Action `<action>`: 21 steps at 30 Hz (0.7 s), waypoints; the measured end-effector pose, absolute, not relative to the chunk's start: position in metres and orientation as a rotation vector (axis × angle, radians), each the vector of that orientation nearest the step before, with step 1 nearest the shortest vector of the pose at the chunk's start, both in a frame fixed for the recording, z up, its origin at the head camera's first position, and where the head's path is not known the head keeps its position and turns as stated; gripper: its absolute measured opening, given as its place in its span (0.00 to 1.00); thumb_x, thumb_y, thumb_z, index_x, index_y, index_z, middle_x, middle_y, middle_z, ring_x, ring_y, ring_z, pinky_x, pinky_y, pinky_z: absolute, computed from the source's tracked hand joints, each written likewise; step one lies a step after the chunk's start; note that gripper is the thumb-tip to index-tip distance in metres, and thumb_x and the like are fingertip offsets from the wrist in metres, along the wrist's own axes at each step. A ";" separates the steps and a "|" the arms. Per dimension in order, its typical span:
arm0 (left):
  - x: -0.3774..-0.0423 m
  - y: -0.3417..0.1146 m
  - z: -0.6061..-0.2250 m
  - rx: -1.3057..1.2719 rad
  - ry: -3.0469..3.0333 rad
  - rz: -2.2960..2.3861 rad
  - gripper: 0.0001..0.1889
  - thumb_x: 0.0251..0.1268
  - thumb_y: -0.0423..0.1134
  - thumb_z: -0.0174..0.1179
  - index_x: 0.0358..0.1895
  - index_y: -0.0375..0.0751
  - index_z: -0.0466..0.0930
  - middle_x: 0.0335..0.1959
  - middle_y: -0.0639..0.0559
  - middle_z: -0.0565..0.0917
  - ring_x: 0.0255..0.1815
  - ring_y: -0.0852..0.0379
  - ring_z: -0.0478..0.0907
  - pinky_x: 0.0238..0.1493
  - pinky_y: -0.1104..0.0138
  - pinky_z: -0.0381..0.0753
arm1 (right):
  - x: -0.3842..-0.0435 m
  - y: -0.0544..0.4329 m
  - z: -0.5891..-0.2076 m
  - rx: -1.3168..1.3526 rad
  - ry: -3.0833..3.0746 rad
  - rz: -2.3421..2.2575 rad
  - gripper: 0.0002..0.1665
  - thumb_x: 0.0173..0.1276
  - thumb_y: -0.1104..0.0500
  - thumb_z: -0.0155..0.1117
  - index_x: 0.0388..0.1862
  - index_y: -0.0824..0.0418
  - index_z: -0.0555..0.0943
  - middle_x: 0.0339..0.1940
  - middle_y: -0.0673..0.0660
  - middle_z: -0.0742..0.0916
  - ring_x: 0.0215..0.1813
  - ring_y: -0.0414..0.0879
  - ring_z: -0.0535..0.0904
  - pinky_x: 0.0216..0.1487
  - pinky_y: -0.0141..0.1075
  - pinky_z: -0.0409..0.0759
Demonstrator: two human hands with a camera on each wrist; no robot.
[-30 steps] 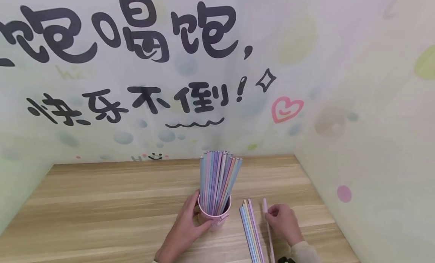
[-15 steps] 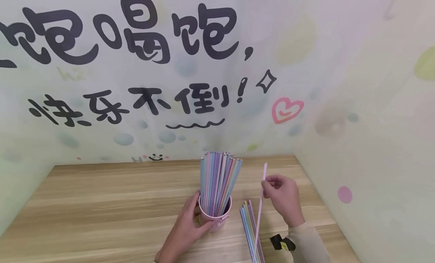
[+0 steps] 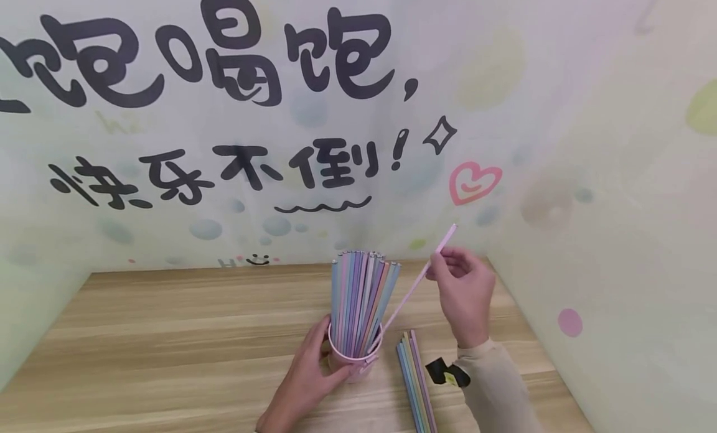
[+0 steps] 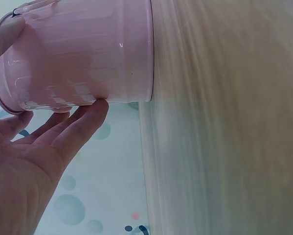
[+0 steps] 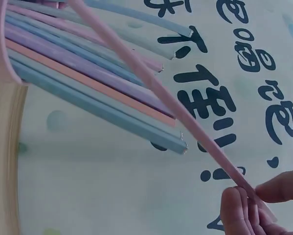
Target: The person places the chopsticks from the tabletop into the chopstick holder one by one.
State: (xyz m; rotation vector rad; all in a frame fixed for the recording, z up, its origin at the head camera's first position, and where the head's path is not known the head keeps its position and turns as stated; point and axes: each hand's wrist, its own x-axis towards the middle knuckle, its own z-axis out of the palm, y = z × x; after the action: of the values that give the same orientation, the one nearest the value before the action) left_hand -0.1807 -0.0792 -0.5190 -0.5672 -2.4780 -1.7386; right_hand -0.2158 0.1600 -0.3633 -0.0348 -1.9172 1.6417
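A small pink pail [image 3: 351, 366] [image 4: 82, 54] stands on the wooden table, packed with upright pastel straws [image 3: 354, 302] [image 5: 102, 93]. My left hand [image 3: 302, 377] [image 4: 29, 161] holds it from the left, thumb at the front and fingers on the far side. Between thumb and fingers, my right hand [image 3: 465, 290] [image 5: 236, 213] pinches one pink straw [image 3: 414, 287] [image 5: 158, 88] near its upper end. This straw slants down to the left, its lower end inside the pail's rim at the right. Several loose straws [image 3: 416, 383] lie side by side right of the pail.
The light wood tabletop [image 3: 185, 352] meets a printed back wall [image 3: 168, 234] behind the pail and a side wall [image 3: 627, 265] at the right. On the right forearm, a black strap piece [image 3: 448, 372] sits by the beige sleeve [image 3: 493, 383].
My right hand has lifted the pink straw off the table beside the loose ones, raised it and tilted its lower end into the pail. My left hand stays on the pail.
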 end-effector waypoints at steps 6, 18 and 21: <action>-0.180 -0.080 -0.520 -0.569 -2.481 -1.741 0.52 0.53 0.45 0.76 0.79 0.52 0.51 0.71 0.49 0.66 0.65 0.51 0.71 0.61 0.64 0.82 | -0.221 0.144 -0.375 0.068 -1.934 1.562 0.05 0.66 0.72 0.64 0.38 0.77 0.80 0.31 0.68 0.85 0.28 0.42 0.84 0.33 0.29 0.88; -0.181 -0.079 -0.521 -0.592 -2.462 -1.750 0.51 0.55 0.47 0.75 0.79 0.54 0.52 0.71 0.48 0.66 0.65 0.49 0.72 0.61 0.63 0.82 | -0.215 0.123 -0.432 0.113 -2.322 1.295 0.04 0.64 0.67 0.68 0.35 0.68 0.82 0.28 0.55 0.86 0.31 0.44 0.84 0.32 0.30 0.87; -0.180 -0.079 -0.521 -0.574 -2.473 -1.731 0.51 0.54 0.48 0.75 0.79 0.54 0.52 0.71 0.49 0.65 0.66 0.49 0.71 0.61 0.62 0.82 | -0.214 0.123 -0.435 0.116 -2.319 1.296 0.04 0.64 0.67 0.68 0.35 0.68 0.83 0.27 0.55 0.86 0.30 0.44 0.84 0.32 0.31 0.87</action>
State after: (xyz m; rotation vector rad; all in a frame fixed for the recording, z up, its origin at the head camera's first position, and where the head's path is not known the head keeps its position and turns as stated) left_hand -0.1805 -0.0791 -0.5209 -0.5741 -2.4734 -1.7308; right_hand -0.2141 0.1229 -0.4347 0.1158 -2.3193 1.2962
